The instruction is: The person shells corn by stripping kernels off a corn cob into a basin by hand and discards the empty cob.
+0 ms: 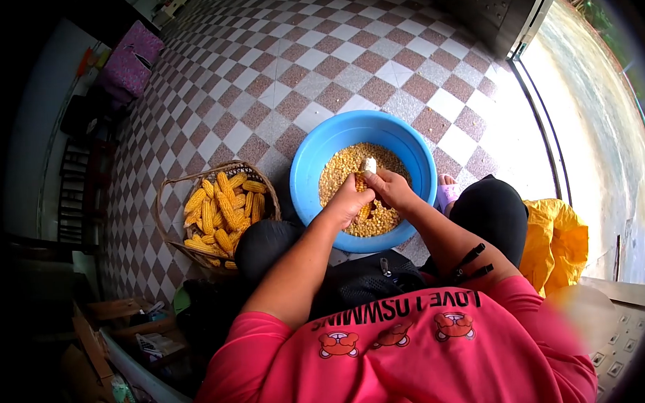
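Your left hand (pixel 352 202) and right hand (pixel 393 188) grip one partly bare cob (pixel 369 164) over the blue basin (pixel 304 170) of loose kernels (pixel 381 221), while unshelled cobs (pixel 227 206) remain beside it.

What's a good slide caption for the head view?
Left hand and right hand gripping a partly bare corn cob over a blue basin of kernels, basket of ears alongside.

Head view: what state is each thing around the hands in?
Corn cob with white end: end bare, held
Left hand: gripping cob
Right hand: gripping cob
Round blue plastic basin: upright, partly filled
Loose yellow kernels: spread inside basin
Brown woven basket: heaped
Yellow corn cobs in basket: kernels on
Bright yellow pliable sheet: crumpled
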{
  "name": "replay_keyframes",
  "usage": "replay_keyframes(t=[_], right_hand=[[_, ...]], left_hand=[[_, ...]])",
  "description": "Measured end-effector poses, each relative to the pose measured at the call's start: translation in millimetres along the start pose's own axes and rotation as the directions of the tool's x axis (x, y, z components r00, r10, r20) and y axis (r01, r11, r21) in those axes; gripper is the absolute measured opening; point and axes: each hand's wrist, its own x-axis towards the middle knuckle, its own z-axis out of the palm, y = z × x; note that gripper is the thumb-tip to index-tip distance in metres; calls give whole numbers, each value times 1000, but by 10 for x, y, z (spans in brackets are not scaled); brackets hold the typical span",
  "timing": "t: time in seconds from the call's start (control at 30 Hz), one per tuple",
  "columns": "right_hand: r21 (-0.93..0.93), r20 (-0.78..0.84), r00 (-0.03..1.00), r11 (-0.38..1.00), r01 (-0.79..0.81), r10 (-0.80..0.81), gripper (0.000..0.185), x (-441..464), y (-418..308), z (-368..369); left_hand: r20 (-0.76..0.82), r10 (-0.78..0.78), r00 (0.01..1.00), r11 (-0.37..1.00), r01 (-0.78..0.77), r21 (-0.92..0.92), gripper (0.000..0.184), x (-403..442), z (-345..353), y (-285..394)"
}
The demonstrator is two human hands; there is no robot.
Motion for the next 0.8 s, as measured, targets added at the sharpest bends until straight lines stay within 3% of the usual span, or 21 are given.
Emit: replay_keyframes(t=[0.17, 0.23, 0.37, 0.43, 0.47, 0.5, 0.57, 0.63, 0.7, 0.73, 0.8], right_hand=[[-58, -88, 986, 989, 139, -143, 43, 48, 127, 35], [179, -53, 998, 984, -15, 25, 42, -16, 39, 18], [348, 62, 998, 936, -48, 28, 42, -2, 17, -29], [224, 96, 989, 966, -129, 110, 45, -75, -157, -21], [103, 111, 990, 989, -103, 91, 49, -32, -73, 5], [103, 111, 990, 989, -103, 91, 49, -30, -61, 16], [-32, 29, 1000, 999, -8, 9, 48, -33, -30, 31], [29, 52, 997, 998, -52, 50, 46, -29, -4, 10], [67, 14, 1000, 998, 4, -5, 41, 1, 39, 19], [133, 19, 999, 991, -32, 29, 38, -7, 44, 22], [193, 13, 999, 981, -38, 36, 37, -13, 48, 10]], left_hand=[[18, -43, 999, 998, 43, -47, 48, -62, -30, 70], [15, -136, 991, 984, 137, -111, 48, -50, -50, 76], [57, -116, 992, 962, 127, -242, 47, -86, -31, 113], [-84, -40, 996, 997, 34, -74, 43, -124, 53, 157], [-46, 28, 999, 996, -24, 84, 45, 52, -38, -94], [-47, 27, 999, 996, -24, 84, 45, 58, -34, -93], [-64, 10, 998, 956, 9, 292, 48, 65, -25, -97], [-124, 1, 992, 949, 39, 313, 44, -20, 6, 30], [-42, -23, 999, 991, 29, 133, 47, -20, -18, 47], [-42, -21, 999, 991, 27, 134, 47, -29, -26, 69], [-6, -103, 995, 995, 103, -16, 49, -65, -30, 122]])
